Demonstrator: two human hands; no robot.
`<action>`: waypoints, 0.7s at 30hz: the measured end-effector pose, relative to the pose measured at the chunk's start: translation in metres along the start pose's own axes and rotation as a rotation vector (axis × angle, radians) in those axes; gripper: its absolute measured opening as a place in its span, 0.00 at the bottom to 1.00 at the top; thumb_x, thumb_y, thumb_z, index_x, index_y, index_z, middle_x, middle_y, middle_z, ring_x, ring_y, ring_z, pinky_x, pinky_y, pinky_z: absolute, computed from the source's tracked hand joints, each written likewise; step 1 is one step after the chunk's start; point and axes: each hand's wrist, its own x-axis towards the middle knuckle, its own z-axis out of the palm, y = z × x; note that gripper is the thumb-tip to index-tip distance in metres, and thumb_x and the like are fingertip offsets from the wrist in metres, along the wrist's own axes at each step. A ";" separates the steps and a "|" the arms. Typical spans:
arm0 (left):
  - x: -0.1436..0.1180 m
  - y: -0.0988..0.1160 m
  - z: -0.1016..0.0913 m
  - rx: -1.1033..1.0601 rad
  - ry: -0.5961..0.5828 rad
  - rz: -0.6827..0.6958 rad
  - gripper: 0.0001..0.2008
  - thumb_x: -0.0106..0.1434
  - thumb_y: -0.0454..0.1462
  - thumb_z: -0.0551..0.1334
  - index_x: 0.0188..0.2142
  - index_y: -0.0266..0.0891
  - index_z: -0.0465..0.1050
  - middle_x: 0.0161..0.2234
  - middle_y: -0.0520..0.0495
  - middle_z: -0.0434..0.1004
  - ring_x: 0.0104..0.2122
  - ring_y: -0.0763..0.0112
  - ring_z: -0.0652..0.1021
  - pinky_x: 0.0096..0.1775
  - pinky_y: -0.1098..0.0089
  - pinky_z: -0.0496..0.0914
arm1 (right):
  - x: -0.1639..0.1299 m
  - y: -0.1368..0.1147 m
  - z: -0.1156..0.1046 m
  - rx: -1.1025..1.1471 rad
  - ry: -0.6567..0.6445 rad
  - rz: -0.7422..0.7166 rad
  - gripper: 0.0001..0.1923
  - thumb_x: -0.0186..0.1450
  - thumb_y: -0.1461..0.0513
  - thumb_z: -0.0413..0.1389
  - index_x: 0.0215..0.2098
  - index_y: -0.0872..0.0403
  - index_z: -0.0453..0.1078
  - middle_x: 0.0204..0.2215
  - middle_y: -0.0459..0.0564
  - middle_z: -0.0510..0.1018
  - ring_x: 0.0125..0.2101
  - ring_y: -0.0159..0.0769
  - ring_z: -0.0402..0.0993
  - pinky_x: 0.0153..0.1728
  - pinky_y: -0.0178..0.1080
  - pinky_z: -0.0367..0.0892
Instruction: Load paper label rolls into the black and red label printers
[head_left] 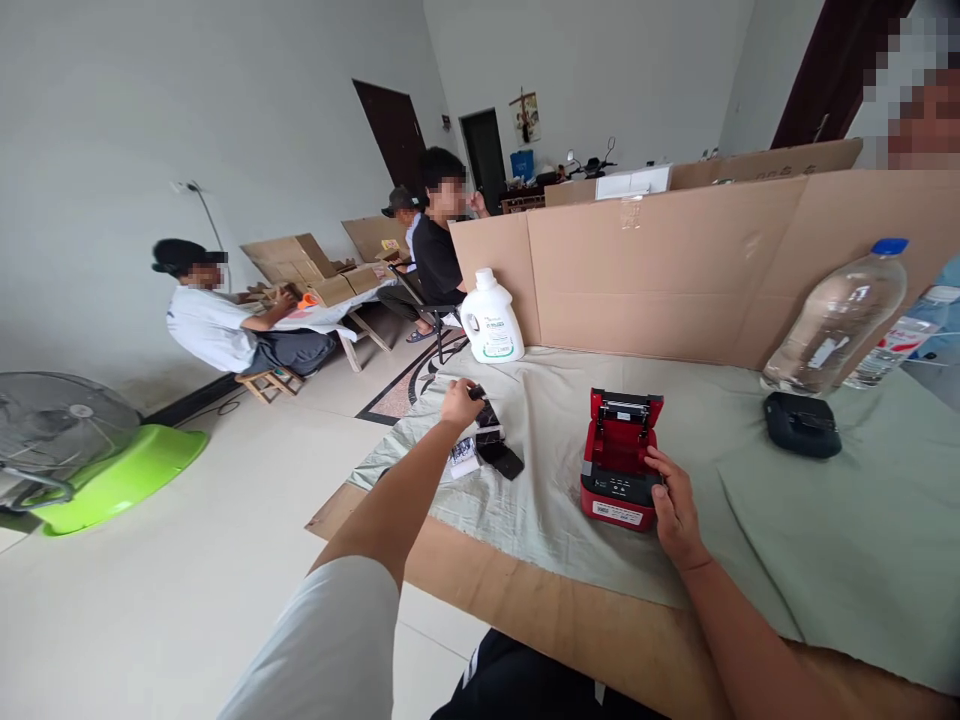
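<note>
A small red and black label printer (619, 489) stands on the cloth with its lid raised and its red inside showing. My right hand (679, 508) grips the printer's right side, fingers over the edge. Farther left, my left hand (459, 404) is closed on a small black piece (476, 392), whose kind I cannot make out. Just below that hand lie several flat black pieces (501, 458) and a white printed packet (463, 456). Behind them stands a white jug (492, 318) with a handle.
A cardboard screen (660, 275) rises along the table's back. At right are a large clear bottle (838, 318), a labelled bottle (904, 340) and a dark case (801, 424). Other people sit left, beyond the table. A fan (64, 425) and green basin (127, 485) stand on the floor.
</note>
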 end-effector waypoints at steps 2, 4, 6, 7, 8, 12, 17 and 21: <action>-0.004 0.014 -0.011 -0.076 0.061 0.059 0.20 0.50 0.32 0.63 0.45 0.37 0.69 0.49 0.40 0.71 0.47 0.60 0.73 0.49 0.63 0.68 | 0.000 0.000 -0.001 0.002 -0.003 0.002 0.18 0.71 0.54 0.45 0.54 0.50 0.66 0.57 0.56 0.69 0.56 0.47 0.65 0.55 0.57 0.61; -0.016 0.030 -0.020 -0.272 -0.023 0.115 0.17 0.51 0.35 0.64 0.43 0.37 0.70 0.42 0.44 0.74 0.40 0.64 0.75 0.42 0.65 0.70 | 0.001 0.000 -0.001 0.003 -0.012 0.014 0.17 0.70 0.54 0.46 0.53 0.50 0.66 0.57 0.56 0.69 0.56 0.46 0.65 0.56 0.57 0.62; -0.037 0.049 -0.028 -0.514 -0.298 0.163 0.17 0.51 0.38 0.65 0.42 0.37 0.71 0.37 0.47 0.74 0.31 0.68 0.74 0.32 0.68 0.70 | 0.001 -0.002 -0.003 0.001 -0.028 0.032 0.16 0.70 0.54 0.48 0.53 0.50 0.66 0.57 0.55 0.70 0.56 0.46 0.65 0.56 0.56 0.62; -0.050 0.059 -0.031 -0.601 -0.484 0.185 0.19 0.51 0.40 0.65 0.42 0.36 0.71 0.35 0.48 0.74 0.27 0.70 0.72 0.29 0.69 0.68 | 0.002 -0.003 -0.003 0.000 -0.030 0.041 0.16 0.70 0.55 0.49 0.53 0.50 0.66 0.56 0.56 0.70 0.56 0.46 0.65 0.56 0.56 0.63; -0.063 0.070 -0.034 -0.653 -0.666 0.211 0.20 0.51 0.42 0.66 0.44 0.36 0.72 0.35 0.48 0.74 0.25 0.72 0.71 0.26 0.70 0.66 | 0.002 -0.005 -0.004 -0.006 -0.021 0.050 0.17 0.69 0.55 0.49 0.53 0.51 0.65 0.56 0.56 0.70 0.56 0.46 0.66 0.56 0.56 0.63; -0.109 0.113 -0.025 -0.680 -1.108 0.413 0.22 0.53 0.44 0.69 0.46 0.37 0.74 0.40 0.44 0.77 0.33 0.67 0.75 0.36 0.67 0.69 | 0.004 -0.020 -0.006 -0.117 0.076 0.022 0.25 0.67 0.56 0.53 0.60 0.52 0.59 0.57 0.59 0.67 0.57 0.49 0.64 0.54 0.57 0.65; -0.118 0.152 0.030 -0.578 -1.040 0.622 0.15 0.57 0.39 0.66 0.44 0.38 0.72 0.45 0.44 0.77 0.45 0.64 0.75 0.48 0.64 0.68 | 0.007 -0.040 -0.009 -0.315 0.091 -0.276 0.32 0.62 0.58 0.59 0.62 0.49 0.57 0.61 0.59 0.61 0.59 0.53 0.61 0.55 0.60 0.63; -0.114 0.172 0.070 -0.098 -0.844 0.729 0.14 0.58 0.36 0.63 0.45 0.39 0.72 0.46 0.44 0.78 0.45 0.61 0.76 0.48 0.63 0.68 | 0.006 -0.041 -0.012 -0.357 -0.063 -0.423 0.21 0.61 0.62 0.59 0.52 0.46 0.69 0.55 0.52 0.70 0.58 0.51 0.62 0.55 0.55 0.64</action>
